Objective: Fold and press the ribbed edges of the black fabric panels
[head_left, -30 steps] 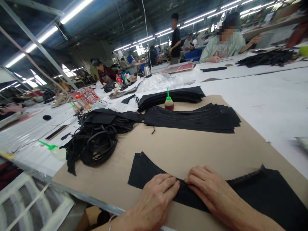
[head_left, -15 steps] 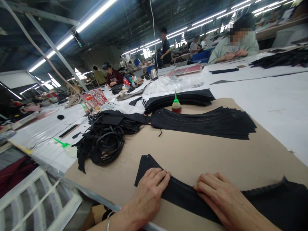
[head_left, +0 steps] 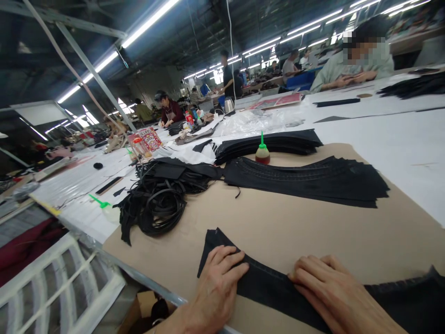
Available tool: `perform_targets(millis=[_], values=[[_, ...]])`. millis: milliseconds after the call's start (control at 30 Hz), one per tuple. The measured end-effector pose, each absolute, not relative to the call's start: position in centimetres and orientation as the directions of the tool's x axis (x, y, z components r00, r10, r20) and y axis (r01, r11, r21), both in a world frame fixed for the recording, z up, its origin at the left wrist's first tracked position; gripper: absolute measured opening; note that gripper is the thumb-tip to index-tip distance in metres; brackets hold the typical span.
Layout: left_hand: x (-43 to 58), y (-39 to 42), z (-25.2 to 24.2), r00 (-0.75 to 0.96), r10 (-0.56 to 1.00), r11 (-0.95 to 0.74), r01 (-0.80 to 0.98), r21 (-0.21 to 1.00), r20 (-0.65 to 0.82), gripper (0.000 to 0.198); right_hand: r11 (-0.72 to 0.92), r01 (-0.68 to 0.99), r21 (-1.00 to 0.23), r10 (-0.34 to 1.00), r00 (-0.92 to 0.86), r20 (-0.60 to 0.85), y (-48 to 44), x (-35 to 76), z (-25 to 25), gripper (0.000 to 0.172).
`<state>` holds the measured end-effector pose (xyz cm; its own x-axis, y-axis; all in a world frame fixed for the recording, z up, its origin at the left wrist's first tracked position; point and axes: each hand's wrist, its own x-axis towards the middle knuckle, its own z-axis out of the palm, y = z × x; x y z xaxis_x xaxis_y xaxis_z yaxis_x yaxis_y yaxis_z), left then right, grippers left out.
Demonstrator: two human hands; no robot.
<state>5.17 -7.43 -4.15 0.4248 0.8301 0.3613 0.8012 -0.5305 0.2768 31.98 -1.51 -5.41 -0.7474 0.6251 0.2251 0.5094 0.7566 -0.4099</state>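
Note:
A long curved piece of black leather-like material (head_left: 267,285) lies along the near side of the brown board, its upper edge folded over. On its left part rests my left hand (head_left: 220,280), palm down, with the fingers laid on the surface and a little apart. My right hand (head_left: 328,285) is closed at the folded edge farther right, fingers bent and pressed together on the material; the thumb is mostly hidden. Past the right wrist the black material (head_left: 410,299) continues to the frame's edge.
Beyond my hands lie stacked black pieces (head_left: 306,183), a green-tipped bottle (head_left: 263,153) and a tangle of black strips (head_left: 160,204). Another green-tipped bottle (head_left: 109,211) is at the left. A white slatted rack (head_left: 59,287) stands below the table edge. A co-worker (head_left: 361,60) sits across.
The fingers of my left hand have spread slightly on the black piece. My right hand keeps its place on the edge. The whole scene sits a little farther right in view.

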Motion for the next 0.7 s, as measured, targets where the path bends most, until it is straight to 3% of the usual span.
perform_targets(millis=[167,433,700], values=[[3.6,-6.5,-4.4,0.225,0.889,-0.368,0.869,0.329,0.399,0.041,0.76,0.51,-0.402,0.62,-0.754,0.216,-1.5,32.0,-5.4,0.019],[3.1,-5.1,-5.0,0.307,0.889,-0.394,0.891,0.224,0.341,0.052,0.771,0.512,-0.378,0.614,-0.755,0.23,-1.5,32.0,-5.2,0.019],[2.1,-5.0,-4.8,0.196,0.888,-0.348,0.878,0.328,0.416,0.037,0.852,0.481,-0.207,0.524,-0.77,0.364,-2.0,31.3,-4.4,0.014]])
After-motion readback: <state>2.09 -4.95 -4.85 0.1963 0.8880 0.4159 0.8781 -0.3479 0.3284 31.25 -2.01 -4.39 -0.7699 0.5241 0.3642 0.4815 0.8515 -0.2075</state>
